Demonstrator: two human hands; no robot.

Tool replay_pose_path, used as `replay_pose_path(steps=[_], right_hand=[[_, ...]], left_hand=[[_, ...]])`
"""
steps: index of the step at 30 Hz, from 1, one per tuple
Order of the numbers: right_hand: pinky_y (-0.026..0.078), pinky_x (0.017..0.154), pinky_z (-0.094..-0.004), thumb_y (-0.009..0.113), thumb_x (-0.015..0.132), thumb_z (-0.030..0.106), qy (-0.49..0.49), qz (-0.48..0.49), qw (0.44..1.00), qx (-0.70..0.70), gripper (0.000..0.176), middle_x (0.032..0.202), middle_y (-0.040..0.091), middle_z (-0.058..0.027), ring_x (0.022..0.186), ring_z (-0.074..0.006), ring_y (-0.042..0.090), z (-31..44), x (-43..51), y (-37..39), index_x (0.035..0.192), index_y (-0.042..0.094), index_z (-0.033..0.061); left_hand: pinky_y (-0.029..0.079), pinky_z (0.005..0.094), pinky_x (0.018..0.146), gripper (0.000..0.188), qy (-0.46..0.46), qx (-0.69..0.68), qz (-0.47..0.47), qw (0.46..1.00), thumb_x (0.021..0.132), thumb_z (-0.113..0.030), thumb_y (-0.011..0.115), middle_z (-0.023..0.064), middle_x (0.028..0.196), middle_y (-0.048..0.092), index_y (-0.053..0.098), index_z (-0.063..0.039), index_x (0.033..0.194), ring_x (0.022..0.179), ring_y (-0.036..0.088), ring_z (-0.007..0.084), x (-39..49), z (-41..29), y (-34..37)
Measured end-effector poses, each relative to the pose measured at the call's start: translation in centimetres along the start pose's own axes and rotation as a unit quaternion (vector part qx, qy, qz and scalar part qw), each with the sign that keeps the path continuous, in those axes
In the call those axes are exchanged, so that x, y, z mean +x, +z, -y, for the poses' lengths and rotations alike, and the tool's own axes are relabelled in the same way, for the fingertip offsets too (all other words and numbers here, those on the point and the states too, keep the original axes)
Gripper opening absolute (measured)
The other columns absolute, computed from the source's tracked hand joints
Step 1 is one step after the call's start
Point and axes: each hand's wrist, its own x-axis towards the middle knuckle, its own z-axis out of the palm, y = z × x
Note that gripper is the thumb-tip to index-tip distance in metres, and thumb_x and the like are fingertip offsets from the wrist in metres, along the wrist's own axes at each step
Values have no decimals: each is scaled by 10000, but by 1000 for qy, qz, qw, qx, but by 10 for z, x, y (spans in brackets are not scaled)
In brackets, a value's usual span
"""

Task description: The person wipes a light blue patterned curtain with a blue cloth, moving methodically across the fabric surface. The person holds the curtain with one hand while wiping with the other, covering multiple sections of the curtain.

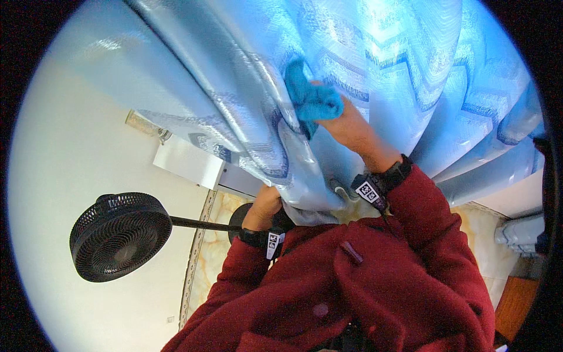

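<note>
Before me hangs a long light-blue curtain (387, 79) with a zigzag pattern. My right hand (341, 119) is raised against it and holds a blue cloth (314, 101), pressed on the curtain's folds; the fingers are mostly covered by the cloth. Lower and to the left, my left hand (265, 204) grips the curtain's edge near my body, its fingertips partly hidden by the fabric. Both wrists wear black straps with printed tags.
At the left a black standing fan (121, 237) is near a pale wall (66, 167). A white box-like piece (189, 160) stands behind the curtain. The floor (220, 211) has marbled tiles. A brown wooden piece (517, 303) is at the lower right.
</note>
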Motion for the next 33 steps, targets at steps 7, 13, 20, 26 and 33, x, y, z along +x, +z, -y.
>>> replay_pose_path(steps=[7,13,20,26,33], right_hand=[[447,899,-436,581,754,121,96,190,942,-260,476,1126,592,-216,1027,-372,571,-56,-52,20,1221,528,46],[451,842,-422,559,821,229,332,214,907,-148,375,1108,591,-185,1007,-348,566,-157,-205,-60,1169,578,92],[461,868,-407,562,846,228,372,22,905,-205,361,1103,612,-211,978,-351,597,-226,-276,-141,1159,571,48],[471,828,-402,590,820,206,364,95,911,-171,331,1024,625,-216,938,-326,607,-232,-271,-138,1108,595,44],[485,822,-379,667,770,211,335,146,903,-227,338,982,664,-146,936,-287,623,-200,-270,-138,1066,624,52]], left_hand=[[474,357,872,430,190,-15,-70,979,828,-141,600,108,1137,568,491,17,1213,1012,567,230,23,2,-1],[494,307,734,463,61,261,-212,940,816,-243,675,123,981,629,535,18,1172,831,609,183,-4,-10,-28],[495,271,671,335,-130,276,-122,945,853,-239,636,88,954,632,549,-11,1082,807,616,139,-89,57,-58],[500,307,708,242,-104,382,-150,906,877,-206,588,98,944,634,576,-15,1026,809,617,167,-123,72,-76],[504,336,737,213,17,461,-190,867,805,-164,606,130,847,650,629,-32,972,804,643,254,-105,88,-94]])
